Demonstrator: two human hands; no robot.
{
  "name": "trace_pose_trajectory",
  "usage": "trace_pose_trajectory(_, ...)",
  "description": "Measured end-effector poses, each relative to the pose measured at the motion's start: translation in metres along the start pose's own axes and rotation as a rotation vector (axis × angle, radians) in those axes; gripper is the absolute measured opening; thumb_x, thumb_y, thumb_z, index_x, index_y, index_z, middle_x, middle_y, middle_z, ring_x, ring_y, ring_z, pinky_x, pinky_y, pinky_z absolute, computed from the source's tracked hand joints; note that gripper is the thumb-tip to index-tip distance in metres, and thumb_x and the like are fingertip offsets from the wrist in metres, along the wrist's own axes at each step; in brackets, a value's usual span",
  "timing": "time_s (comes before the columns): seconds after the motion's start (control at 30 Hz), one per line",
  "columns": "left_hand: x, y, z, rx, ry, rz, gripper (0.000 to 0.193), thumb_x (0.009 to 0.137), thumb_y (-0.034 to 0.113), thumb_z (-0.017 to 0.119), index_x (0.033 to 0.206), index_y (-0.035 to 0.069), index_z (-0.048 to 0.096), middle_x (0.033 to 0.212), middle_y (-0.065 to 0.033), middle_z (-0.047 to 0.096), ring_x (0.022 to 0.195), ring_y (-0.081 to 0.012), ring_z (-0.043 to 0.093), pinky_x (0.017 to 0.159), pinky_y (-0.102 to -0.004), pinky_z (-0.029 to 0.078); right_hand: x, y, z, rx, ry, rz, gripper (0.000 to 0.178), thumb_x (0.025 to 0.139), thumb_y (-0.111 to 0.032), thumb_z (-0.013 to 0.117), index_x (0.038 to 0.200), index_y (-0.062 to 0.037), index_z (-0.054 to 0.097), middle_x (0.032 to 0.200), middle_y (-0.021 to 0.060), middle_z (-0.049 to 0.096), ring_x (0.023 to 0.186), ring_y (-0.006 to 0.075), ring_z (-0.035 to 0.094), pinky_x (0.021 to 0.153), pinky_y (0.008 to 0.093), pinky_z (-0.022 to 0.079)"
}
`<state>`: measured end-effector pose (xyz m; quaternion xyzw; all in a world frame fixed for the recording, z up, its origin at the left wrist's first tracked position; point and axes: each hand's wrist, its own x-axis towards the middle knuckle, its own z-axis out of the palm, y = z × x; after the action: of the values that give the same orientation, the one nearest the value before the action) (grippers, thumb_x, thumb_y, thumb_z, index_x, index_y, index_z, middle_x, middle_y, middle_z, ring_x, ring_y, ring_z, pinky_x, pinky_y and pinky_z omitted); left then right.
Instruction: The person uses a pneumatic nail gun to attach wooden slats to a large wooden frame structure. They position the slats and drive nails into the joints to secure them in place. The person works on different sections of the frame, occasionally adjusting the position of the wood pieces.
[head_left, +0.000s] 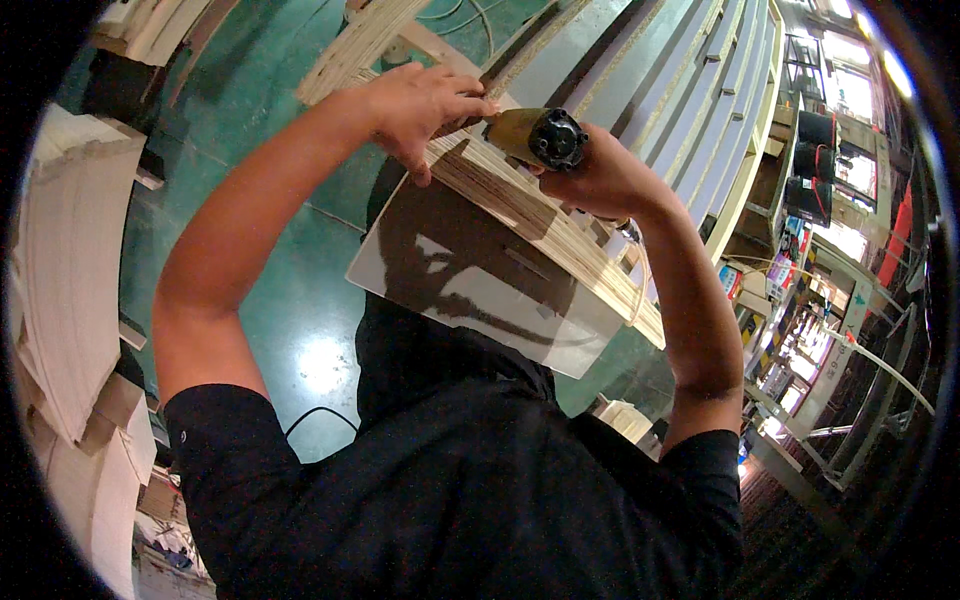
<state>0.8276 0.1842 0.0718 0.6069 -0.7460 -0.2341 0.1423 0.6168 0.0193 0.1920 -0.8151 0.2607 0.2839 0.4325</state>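
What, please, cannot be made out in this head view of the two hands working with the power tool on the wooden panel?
- Head view: the power tool body is hidden by the right hand; only its dark end shows.
- The left hand covers the contact point on the wooden panel.
- The stacked boards at left bend away at the fisheye rim.

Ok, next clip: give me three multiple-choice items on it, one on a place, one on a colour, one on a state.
1. Where is the left hand?
A. on the panel's upper edge
B. on the floor
C. at the person's side

2. What colour is the floor?
A. red
B. green
C. white

3. How is the power tool held?
A. lying loose on the floor
B. gripped in the right hand
C. hanging from a hook

Answers:
1 A, its fingers rest on the layered edge of the panel.
2 B, the bare floor shows green beside the arm.
3 B, the right hand is wrapped round the tool's body at the panel's edge.
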Motion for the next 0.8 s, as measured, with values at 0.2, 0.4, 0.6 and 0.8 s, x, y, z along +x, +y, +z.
trace_pose_trajectory(0.2,-0.001,0.0,-0.007,-0.092,-0.014,0.006,0.115,0.041,0.038,0.1,0.146,0.022,0.055,0.153,-0.009,0.049,0.138,-0.0357,0.048,0.107,-0.0512,0.044,0.014,0.005,0.002,-0.041,-0.038,-0.015,0.034,0.082,-0.009,0.072,0.115,-0.0022,0.066,0.094,0.0049,0.071,0.083,0.0142,0.065,0.075,0.0318,0.055)
trace_pose_trajectory(0.4,0.001,-0.004,-0.002,-0.099,-0.029,-0.004,0.11,0.042,0.036,0.1,0.142,0.02,0.058,0.147,-0.0054,0.053,0.134,-0.034,0.051,0.104,-0.0503,0.046,0.021,0.004,0.01,-0.015,-0.005,-0.125,0.036,0.078,-0.014,0.076,0.11,-0.0016,0.068,0.095,0.0106,0.075,0.088,0.0222,0.068,0.086,0.0392,0.055)
trace_pose_trajectory(0.6,0.001,-0.003,-0.001,-0.073,-0.013,-0.009,0.1,0.048,0.037,0.1,0.139,0.018,0.062,0.134,-0.0016,0.059,0.129,-0.0272,0.056,0.103,-0.0428,0.051,0.017,-0.011,0.01,0.0,-0.035,-0.094,0.037,0.083,-0.008,0.073,0.118,-0.0002,0.066,0.101,0.0075,0.073,0.093,0.0151,0.065,0.087,0.032,0.054)
trace_pose_trajectory(0.8,0.001,-0.004,-0.004,-0.088,-0.002,0.012,0.099,0.045,0.036,0.099,0.135,0.018,0.063,0.133,-0.0029,0.06,0.126,-0.0301,0.057,0.098,-0.0451,0.054,0.019,-0.017,0.01,-0.15,-0.032,-0.112,0.04,0.079,-0.005,0.072,0.118,0.0001,0.066,0.1,0.0113,0.072,0.092,0.0198,0.067,0.087,0.0335,0.055)
